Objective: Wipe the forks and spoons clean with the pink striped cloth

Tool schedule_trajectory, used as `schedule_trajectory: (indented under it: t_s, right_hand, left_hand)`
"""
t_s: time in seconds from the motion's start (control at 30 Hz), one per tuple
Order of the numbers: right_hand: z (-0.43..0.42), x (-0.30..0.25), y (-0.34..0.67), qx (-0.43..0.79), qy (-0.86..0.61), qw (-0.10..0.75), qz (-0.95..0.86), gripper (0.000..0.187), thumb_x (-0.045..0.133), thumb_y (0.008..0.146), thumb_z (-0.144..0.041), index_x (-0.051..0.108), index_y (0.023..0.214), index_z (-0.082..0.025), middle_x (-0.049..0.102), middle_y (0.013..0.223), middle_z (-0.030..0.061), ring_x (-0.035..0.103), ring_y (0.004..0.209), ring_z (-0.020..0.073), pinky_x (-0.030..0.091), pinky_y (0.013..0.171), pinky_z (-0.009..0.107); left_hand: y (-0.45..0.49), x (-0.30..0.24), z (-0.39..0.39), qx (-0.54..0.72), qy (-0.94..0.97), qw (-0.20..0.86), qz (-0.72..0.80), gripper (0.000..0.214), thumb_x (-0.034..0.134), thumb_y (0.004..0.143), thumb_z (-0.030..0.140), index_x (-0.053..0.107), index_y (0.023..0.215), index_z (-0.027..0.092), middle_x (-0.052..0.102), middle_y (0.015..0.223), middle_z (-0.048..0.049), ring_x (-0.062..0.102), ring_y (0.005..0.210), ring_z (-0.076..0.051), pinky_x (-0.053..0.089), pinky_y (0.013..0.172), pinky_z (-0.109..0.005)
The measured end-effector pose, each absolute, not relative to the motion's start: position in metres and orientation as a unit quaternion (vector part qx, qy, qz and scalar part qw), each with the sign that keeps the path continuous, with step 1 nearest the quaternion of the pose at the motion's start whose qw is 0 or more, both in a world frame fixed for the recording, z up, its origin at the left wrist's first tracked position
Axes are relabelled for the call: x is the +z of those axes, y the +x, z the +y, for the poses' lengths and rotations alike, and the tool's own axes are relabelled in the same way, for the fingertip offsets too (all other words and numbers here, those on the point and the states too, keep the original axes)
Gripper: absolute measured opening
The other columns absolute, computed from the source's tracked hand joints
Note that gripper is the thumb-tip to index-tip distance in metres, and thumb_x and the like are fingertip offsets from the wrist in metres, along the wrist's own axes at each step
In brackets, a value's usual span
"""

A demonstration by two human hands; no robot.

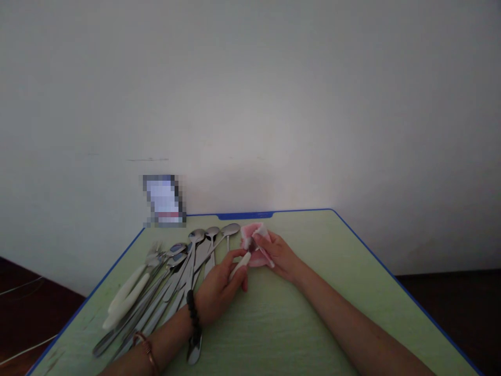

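Note:
My left hand [229,277] is closed round the white handle [240,265] of a utensil, near the middle of the table. The metal end of this utensil runs into a pink and white cloth [258,257], so its kind is hidden. My right hand [279,253] is closed on the cloth, folding it about the metal end with the thumb on top. Left of my hands lies a loose pile of metal spoons [196,236] with long handles. At the pile's left side are white-handled forks [127,300], tines pointing away from me.
The light green table [313,313] has a blue edge and stands against a grey wall [274,104]. A blurred-out phone-like device [164,198] leans at the back left corner. Pale cables [27,350] run beside the table on the left.

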State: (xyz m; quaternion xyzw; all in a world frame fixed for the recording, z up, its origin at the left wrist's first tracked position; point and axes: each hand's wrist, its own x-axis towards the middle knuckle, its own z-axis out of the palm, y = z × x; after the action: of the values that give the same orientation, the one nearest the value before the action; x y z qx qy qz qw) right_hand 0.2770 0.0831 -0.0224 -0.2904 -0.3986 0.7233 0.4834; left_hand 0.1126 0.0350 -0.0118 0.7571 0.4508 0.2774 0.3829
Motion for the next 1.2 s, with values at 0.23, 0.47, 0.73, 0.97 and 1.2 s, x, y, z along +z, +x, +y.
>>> schedule_trajectory:
  t_s: [0.23, 0.47, 0.73, 0.97, 1.2]
  right_hand:
    - [0.0832, -0.0232, 0.2751, 0.659, -0.349, 0.474, -0.468, 0.032, 0.062, 0.072, -0.042, 0.060, 0.095, -0.019, 0.064, 0.074, 0.0004, 0.059, 0.056, 0.0128, 0.051, 0.051, 0.027]
    - [0.0840, -0.0212, 0.2713, 0.670, -0.345, 0.538, -0.378, 0.031, 0.062, 0.072, -0.046, 0.060, 0.085, -0.017, 0.066, 0.070, 0.0017, 0.059, 0.056, 0.0134, 0.049, 0.052, 0.026]
    - [0.0914, -0.0225, 0.2717, 0.702, -0.311, 0.574, -0.285, 0.031, 0.060, 0.074, -0.046, 0.060, 0.084, -0.016, 0.067, 0.071, 0.0033, 0.061, 0.063, 0.0147, 0.049, 0.058, 0.026]
    - [0.0921, -0.0170, 0.2737, 0.749, -0.269, 0.548, -0.258, 0.037, 0.047, 0.080, -0.050, 0.062, 0.086, -0.017, 0.068, 0.073, 0.0053, 0.064, 0.072, 0.0180, 0.050, 0.061, 0.028]
    - [0.0893, -0.0159, 0.2729, 0.749, -0.276, 0.525, -0.297, 0.029, 0.055, 0.075, -0.043, 0.061, 0.085, -0.016, 0.066, 0.068, 0.0033, 0.062, 0.066, 0.0168, 0.048, 0.061, 0.028]
  left_hand:
    - [0.1121, -0.0130, 0.0346, 0.275, 0.757, 0.388, 0.447, 0.032, 0.033, 0.092, 0.035, 0.039, 0.117, 0.016, 0.060, 0.065, 0.0034, 0.045, 0.047, -0.010, 0.035, 0.048, -0.021]
    - [0.1123, -0.0119, 0.0353, 0.280, 0.754, 0.396, 0.443, 0.040, 0.035, 0.091, 0.039, 0.039, 0.123, 0.015, 0.059, 0.062, 0.0039, 0.046, 0.047, -0.010, 0.036, 0.048, -0.021]
    - [0.1083, -0.0127, 0.0346, 0.274, 0.750, 0.442, 0.408, 0.043, 0.033, 0.091, 0.034, 0.036, 0.129, 0.014, 0.060, 0.064, 0.0026, 0.047, 0.051, -0.011, 0.037, 0.051, -0.021]
    - [0.1090, -0.0090, 0.0329, 0.257, 0.763, 0.418, 0.421, 0.045, 0.037, 0.090, 0.033, 0.033, 0.130, 0.014, 0.060, 0.065, 0.0032, 0.048, 0.054, -0.011, 0.036, 0.052, -0.021]
    - [0.1102, -0.0079, 0.0329, 0.246, 0.769, 0.407, 0.428, 0.038, 0.040, 0.088, 0.030, 0.039, 0.123, 0.014, 0.062, 0.065, 0.0028, 0.050, 0.054, -0.011, 0.035, 0.052, -0.022]
